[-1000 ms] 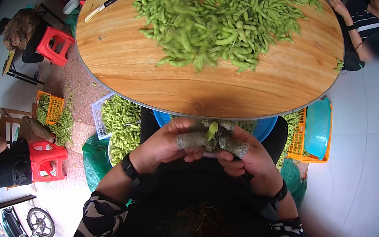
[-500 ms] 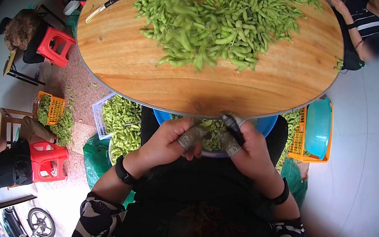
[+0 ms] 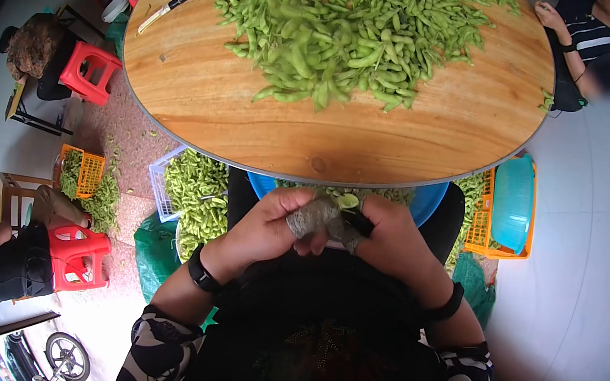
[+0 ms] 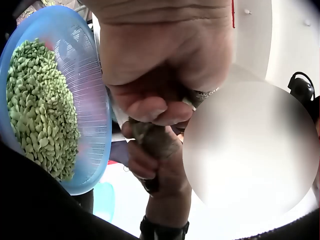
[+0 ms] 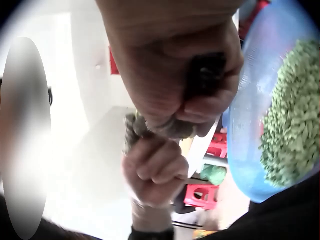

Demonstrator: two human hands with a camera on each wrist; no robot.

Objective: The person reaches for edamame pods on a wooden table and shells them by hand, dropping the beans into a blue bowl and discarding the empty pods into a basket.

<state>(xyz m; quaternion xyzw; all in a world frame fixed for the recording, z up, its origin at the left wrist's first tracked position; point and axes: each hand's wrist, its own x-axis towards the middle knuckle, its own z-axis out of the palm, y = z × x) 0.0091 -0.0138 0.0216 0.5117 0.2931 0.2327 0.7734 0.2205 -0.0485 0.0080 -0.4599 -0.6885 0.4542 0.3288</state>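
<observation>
My two hands meet just in front of the table edge in the head view, fingertips together, with greyish wraps on thumbs and fingers. Between them shows a green bean pod [image 3: 349,201], pinched at the fingertips of my left hand [image 3: 269,223]. My right hand [image 3: 401,239] curls round a small black-handled tool [image 5: 205,74], whose far end is hidden by the fingers. Below the hands, a blue basket [image 4: 108,117] holds shelled green beans [image 4: 42,110].
A big heap of pods [image 3: 358,34] covers the back of the wooden table [image 3: 235,130]. A knife [image 3: 166,11] lies at its left. Crates with pods, including an orange crate [image 3: 481,223], stand both sides. Red stools [image 3: 75,260] and seated people are around.
A second ago both hands held a pod between wrapped fingertips. Half a second ago they were apart, the black tool showing at the right hand. Now they are together again at a pod.
</observation>
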